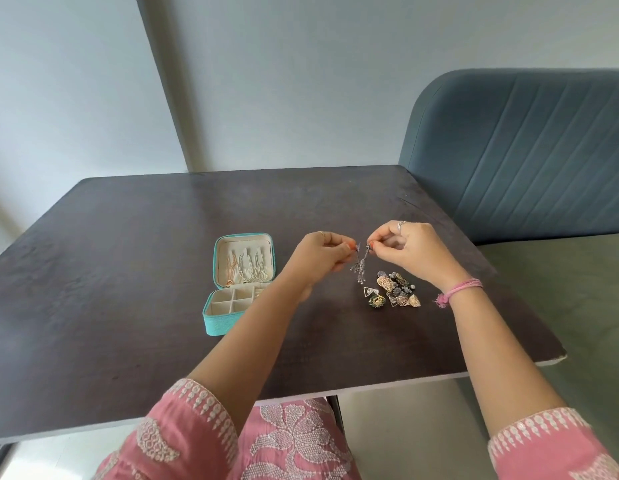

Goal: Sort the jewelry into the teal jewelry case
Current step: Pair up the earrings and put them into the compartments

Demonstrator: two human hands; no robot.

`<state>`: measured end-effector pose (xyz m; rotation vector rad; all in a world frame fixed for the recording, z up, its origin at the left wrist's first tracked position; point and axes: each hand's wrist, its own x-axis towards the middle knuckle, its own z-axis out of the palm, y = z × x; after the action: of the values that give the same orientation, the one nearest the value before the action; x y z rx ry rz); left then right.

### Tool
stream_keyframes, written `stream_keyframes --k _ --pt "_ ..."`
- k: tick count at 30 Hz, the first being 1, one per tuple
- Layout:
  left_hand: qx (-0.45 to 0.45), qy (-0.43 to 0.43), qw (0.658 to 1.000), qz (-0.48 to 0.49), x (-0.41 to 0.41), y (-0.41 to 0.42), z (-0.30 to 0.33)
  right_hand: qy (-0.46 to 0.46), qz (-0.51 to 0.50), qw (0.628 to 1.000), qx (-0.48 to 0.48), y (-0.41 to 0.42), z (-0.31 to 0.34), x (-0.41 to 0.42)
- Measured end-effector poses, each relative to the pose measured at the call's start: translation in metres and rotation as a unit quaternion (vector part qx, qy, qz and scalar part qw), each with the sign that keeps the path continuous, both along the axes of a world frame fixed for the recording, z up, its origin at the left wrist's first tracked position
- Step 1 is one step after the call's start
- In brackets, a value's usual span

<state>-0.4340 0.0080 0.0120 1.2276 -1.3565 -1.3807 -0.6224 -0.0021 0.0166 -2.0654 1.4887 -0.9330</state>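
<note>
Both hands are raised just above the dark wooden bench [128, 271], each pinching an end of one dangling silver filigree earring piece [360, 266]: the left hand [321, 258] grips it between thumb and forefinger at the left, the right hand [408, 251] pinches its top at the right, other fingers curled in. Whether this is a pair hooked together or one piece with its back being worked is too small to tell. Below the right hand lies the heap of gold, green and silver earrings [394, 292], near but apart from the open teal zip jewelry case [231, 323], whose lid holds hanging chains and whose cream compartments sit to the left. To do this step well, I would keep the pinch light, tease the hook free without bending it, then carry the piece left and lower it into one vacant compartment, clear of the chains.
</note>
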Motion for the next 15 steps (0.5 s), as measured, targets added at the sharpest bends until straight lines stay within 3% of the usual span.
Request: stream_keyframes --k 5,8,12,15 --pt "0.084 0.111 0.99 0.005 0.002 0.001 0.002 0.048 0.005 0.999 0.009 0.002 0.012 0.004" --pt "0.102 0.123 0.987 0.003 0.004 0.0 0.002 0.049 -0.003 0.996 0.073 -0.002 0.021 0.005" --pt "0.114 0.168 0.979 0.014 0.005 0.0 0.004 -0.083 -0.013 0.968 0.235 -0.004 0.03 0.008" --pt "0.12 0.202 0.972 0.014 0.006 -0.001 0.004 -0.172 -0.031 0.939 0.297 -0.004 0.033 0.01"
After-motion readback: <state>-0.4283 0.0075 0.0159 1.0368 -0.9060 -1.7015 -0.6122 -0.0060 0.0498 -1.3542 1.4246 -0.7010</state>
